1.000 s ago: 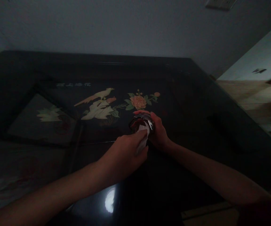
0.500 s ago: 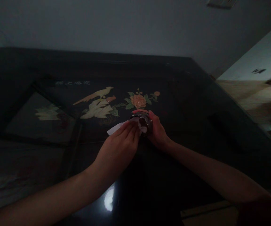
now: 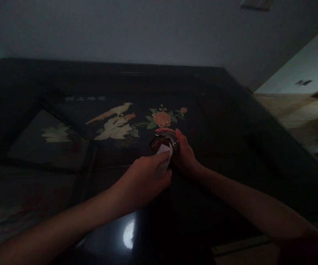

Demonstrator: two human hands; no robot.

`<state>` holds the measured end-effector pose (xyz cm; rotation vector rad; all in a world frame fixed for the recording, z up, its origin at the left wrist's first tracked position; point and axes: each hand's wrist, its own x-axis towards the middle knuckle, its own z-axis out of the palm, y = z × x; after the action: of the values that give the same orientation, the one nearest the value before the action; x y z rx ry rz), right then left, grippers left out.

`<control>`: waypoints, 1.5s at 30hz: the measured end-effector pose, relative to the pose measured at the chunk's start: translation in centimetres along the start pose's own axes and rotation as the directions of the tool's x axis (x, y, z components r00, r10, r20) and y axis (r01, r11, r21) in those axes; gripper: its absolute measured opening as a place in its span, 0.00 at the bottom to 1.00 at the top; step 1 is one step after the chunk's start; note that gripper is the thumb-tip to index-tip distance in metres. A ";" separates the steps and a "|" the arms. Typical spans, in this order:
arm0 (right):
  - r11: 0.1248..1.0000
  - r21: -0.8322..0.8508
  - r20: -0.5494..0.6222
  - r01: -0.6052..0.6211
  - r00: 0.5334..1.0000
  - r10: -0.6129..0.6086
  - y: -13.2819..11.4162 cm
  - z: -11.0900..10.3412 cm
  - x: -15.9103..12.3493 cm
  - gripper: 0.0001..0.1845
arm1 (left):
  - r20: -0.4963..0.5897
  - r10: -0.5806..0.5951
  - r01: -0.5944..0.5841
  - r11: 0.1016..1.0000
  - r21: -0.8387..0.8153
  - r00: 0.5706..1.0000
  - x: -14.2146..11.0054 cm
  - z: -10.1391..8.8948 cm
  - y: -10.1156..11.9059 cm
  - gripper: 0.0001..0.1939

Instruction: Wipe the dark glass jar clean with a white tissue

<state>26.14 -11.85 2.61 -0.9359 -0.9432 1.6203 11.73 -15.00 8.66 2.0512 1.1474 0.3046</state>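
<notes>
My right hand (image 3: 185, 152) is wrapped round a small dark shiny round object (image 3: 164, 140), perhaps a glass ashtray or bowl, which rests on a black lacquered table (image 3: 230, 154). My left hand (image 3: 145, 180) pinches a white tissue (image 3: 163, 156) and presses it into the object's near side. The room is dim, so the object's details are hard to make out.
The table top carries an inlaid picture of a pale bird (image 3: 115, 112), leaves and an orange flower (image 3: 161, 119), just beyond the hands. A pale wall stands behind the table. To the right the table's edge drops to a light wooden floor (image 3: 294, 110).
Half a second ago my left hand lay flatter over the object with the tissue sticking out to the left. Now the fingers have closed on the tissue and drawn back toward me.
</notes>
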 end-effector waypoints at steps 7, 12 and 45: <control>1.000 0.020 -0.006 0.013 1.000 -0.013 0.2 -0.1 0.2 0.24 | 0.050 0.008 0.001 0.982 -0.187 0.999 0.5 -0.6 -0.4 0.10; 0.999 -0.029 0.025 0.044 0.999 -0.043 0.6 -0.3 0.2 0.24 | 0.002 0.113 -0.107 0.936 0.334 0.994 0.1 0.6 -0.8 0.13; 1.000 0.009 -0.051 -0.020 0.999 0.020 -0.1 0.1 0.3 0.24 | 0.037 0.156 -0.160 0.972 0.175 0.987 -0.3 1.0 -1.5 0.29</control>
<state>26.05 -11.58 2.65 -0.9794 -0.8943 1.6087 11.13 -15.25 6.98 2.3025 1.0305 0.2631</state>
